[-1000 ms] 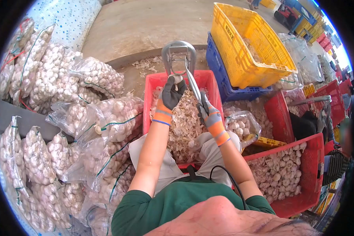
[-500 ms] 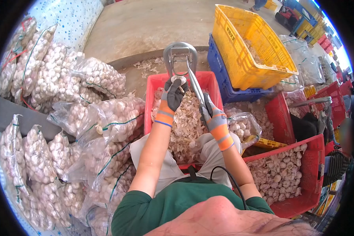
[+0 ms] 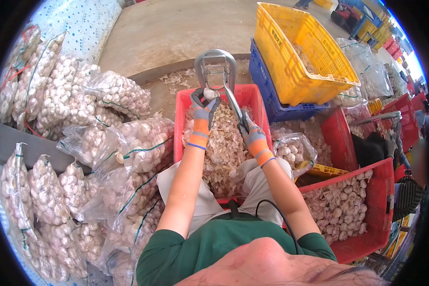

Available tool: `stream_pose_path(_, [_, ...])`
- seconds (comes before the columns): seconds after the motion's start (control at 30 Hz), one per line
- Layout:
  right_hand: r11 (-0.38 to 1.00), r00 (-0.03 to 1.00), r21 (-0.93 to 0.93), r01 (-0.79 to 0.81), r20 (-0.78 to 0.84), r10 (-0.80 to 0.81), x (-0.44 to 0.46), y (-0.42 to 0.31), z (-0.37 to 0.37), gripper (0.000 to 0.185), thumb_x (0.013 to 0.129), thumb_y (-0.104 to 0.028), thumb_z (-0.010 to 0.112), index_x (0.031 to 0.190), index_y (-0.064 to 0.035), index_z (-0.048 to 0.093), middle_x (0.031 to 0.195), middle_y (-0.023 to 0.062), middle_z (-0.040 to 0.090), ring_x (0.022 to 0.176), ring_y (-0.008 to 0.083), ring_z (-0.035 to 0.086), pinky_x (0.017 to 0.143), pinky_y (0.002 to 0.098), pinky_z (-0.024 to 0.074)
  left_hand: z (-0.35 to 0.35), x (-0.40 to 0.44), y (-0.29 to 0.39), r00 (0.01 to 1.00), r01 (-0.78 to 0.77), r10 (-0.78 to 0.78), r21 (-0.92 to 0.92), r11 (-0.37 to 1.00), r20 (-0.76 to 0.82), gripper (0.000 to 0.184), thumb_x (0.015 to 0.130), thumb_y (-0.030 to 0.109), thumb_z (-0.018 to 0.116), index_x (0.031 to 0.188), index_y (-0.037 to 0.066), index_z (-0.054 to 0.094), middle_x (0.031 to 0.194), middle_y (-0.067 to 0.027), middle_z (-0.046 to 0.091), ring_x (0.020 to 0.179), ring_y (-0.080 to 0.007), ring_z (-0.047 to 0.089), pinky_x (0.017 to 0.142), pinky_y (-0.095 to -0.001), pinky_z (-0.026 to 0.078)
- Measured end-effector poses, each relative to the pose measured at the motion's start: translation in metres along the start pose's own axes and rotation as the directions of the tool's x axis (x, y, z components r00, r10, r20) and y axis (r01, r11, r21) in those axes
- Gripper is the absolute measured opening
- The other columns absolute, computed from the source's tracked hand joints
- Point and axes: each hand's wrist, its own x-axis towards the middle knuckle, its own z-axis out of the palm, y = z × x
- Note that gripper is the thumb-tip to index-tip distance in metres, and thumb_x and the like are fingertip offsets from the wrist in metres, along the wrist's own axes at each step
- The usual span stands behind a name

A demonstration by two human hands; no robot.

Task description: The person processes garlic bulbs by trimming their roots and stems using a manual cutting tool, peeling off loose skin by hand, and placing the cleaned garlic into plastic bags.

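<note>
Above the red crate [image 3: 179,131]: a garlic bulb [image 3: 209,93] is raised at the lower end of the metal frame [image 3: 215,53]; whether bulb and frame touch cannot be told.
Left hand [image 3: 204,110]: gloved, fingers curled round the bulb from below and from the side, leaving its pale top showing.
Right hand [image 3: 249,129]: gloved, closed round the lower part of the long metal lever [image 3: 233,103], which slants up to the frame.
Step in hand: seemingly positioning the bulb at the metalwork, one hand holding it and the other on the lever.
Next move, as a judgement: working the lever with the bulb there calls for a steady hold and left fingertips kept out of the closing parts.
Garlic skins [image 3: 224,157]: loose and papery, heaped in the crate beneath both hands.
Mesh bags [image 3: 140,143]: full of bulbs, piled on the left.
Right side: a yellow crate [image 3: 283,59] on a blue crate [image 3: 266,88]; nearer, a clear bag [image 3: 291,151] of bulbs and a larger red crate [image 3: 387,200] with more bulbs.
Far right: another person's gloved hand [image 3: 391,144], apart from these two.
</note>
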Motion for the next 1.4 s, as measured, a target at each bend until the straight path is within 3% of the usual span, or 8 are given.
stream_pose_path(0.2, [0.988, 0.998, 0.140, -0.061, 0.038, 0.056, 0.000, 0.012, 0.005, 0.046, 0.085, -0.017, 0.057, 0.130, -0.0172, 0.046, 0.102, 0.0188, 0.059, 0.094, 0.0319, 0.059, 0.080, 0.0367, 0.0456, 0.000, -0.026, 0.017, 0.994, 0.033, -0.021, -0.111, 0.993, 0.106, 0.062, 0.075, -0.008, 0.061, 0.127, 0.008, 0.033, 0.118, -0.0102, 0.045, 0.105, -0.0219, 0.052, 0.083, -0.0356, 0.052])
stream_pose_path(0.33, [0.927, 0.879, 0.123, 0.354, -0.383, -0.285, -0.002, 0.003, -0.008, 0.043, 0.080, -0.013, 0.060, 0.122, -0.0066, 0.052, 0.106, 0.0174, 0.057, 0.095, 0.0344, 0.058, 0.080, 0.0387, 0.0472, 0.008, -0.056, 0.033, 0.980, 0.035, -0.021, -0.070, 0.997, 0.198, 0.052, 0.079, 0.002, 0.061, 0.125, 0.009, 0.039, 0.118, -0.0079, 0.047, 0.104, -0.0176, 0.052, 0.085, -0.0322, 0.050])
stream_pose_path(0.5, [0.818, 0.967, 0.522, 0.240, -0.057, -0.247, -0.021, -0.023, -0.023, 0.065, 0.073, -0.016, 0.071, 0.129, -0.0043, 0.041, 0.116, 0.0148, 0.051, 0.091, 0.0259, 0.061, 0.077, 0.0345, 0.0489, 0.022, -0.083, 0.022, 0.975, 0.149, -0.152, 0.030, 0.988, 0.164, 0.035, 0.085, 0.022, 0.063, 0.108, 0.001, 0.047, 0.096, -0.0065, 0.058, 0.084, -0.0155, 0.060, 0.076, -0.0256, 0.052])
stream_pose_path(0.6, [0.826, 0.905, 0.371, 0.424, -0.164, -0.392, -0.013, -0.009, -0.005, 0.069, 0.073, -0.015, 0.072, 0.132, -0.0040, 0.038, 0.106, 0.0122, 0.055, 0.078, 0.0175, 0.062, 0.068, 0.0308, 0.0499, 0.004, -0.094, -0.006, 0.952, 0.290, -0.297, 0.089, 0.953, 0.078, 0.029, 0.091, 0.029, 0.052, 0.102, 0.002, 0.052, 0.085, -0.0051, 0.061, 0.068, -0.0148, 0.061, 0.063, -0.0268, 0.053])
stream_pose_path(0.8, [0.622, 0.894, 0.698, -0.355, 0.447, 0.008, -0.016, -0.012, -0.024, 0.059, 0.083, -0.010, 0.064, 0.134, -0.0035, 0.036, 0.108, 0.0048, 0.057, 0.088, 0.0093, 0.055, 0.073, 0.0241, 0.0469, -0.001, -0.102, -0.014, 0.890, 0.456, -0.455, 0.033, 0.889, -0.038, 0.029, 0.095, 0.026, 0.043, 0.106, 0.003, 0.056, 0.095, -0.0094, 0.063, 0.077, -0.0178, 0.064, 0.071, -0.0286, 0.055])
stream_pose_path(0.93, [0.306, 0.967, 0.930, -0.205, 0.240, -0.081, -0.014, 0.005, 0.012, 0.048, 0.087, -0.010, 0.059, 0.131, -0.0035, 0.041, 0.108, 0.0031, 0.058, 0.088, 0.0069, 0.055, 0.072, 0.0218, 0.0467, -0.024, -0.108, -0.049, 0.873, 0.485, -0.484, -0.241, 0.841, 0.067, 0.024, 0.094, 0.025, 0.046, 0.107, 0.006, 0.055, 0.100, -0.0066, 0.062, 0.087, -0.0167, 0.061, 0.079, -0.0285, 0.052])
stream_pose_path(1.2, [0.399, 0.922, 0.852, -0.338, 0.384, -0.040, -0.012, 0.015, 0.002, 0.035, 0.087, -0.011, 0.058, 0.122, -0.0050, 0.053, 0.083, -0.0018, 0.062, 0.058, 0.0047, 0.052, 0.045, 0.0210, 0.0391, -0.001, -0.133, -0.013, 0.903, 0.384, -0.336, -0.149, 0.911, 0.268, 0.039, 0.089, 0.019, 0.057, 0.120, 0.007, 0.038, 0.102, -0.0106, 0.057, 0.089, -0.0209, 0.061, 0.075, -0.0352, 0.055])
stream_pose_path(1.4, [0.439, 0.907, 0.798, -0.413, 0.404, 0.118, -0.020, 0.001, 0.001, 0.029, 0.086, -0.011, 0.058, 0.112, 0.0015, 0.057, 0.097, 0.0078, 0.063, 0.077, 0.0127, 0.062, 0.063, 0.0256, 0.0532, -0.010, -0.125, -0.022, 0.915, 0.286, -0.280, 0.024, 0.958, 0.291, 0.045, 0.086, 0.015, 0.061, 0.125, 0.008, 0.041, 0.111, -0.0049, 0.055, 0.095, -0.0131, 0.055, 0.078, -0.0247, 0.050])
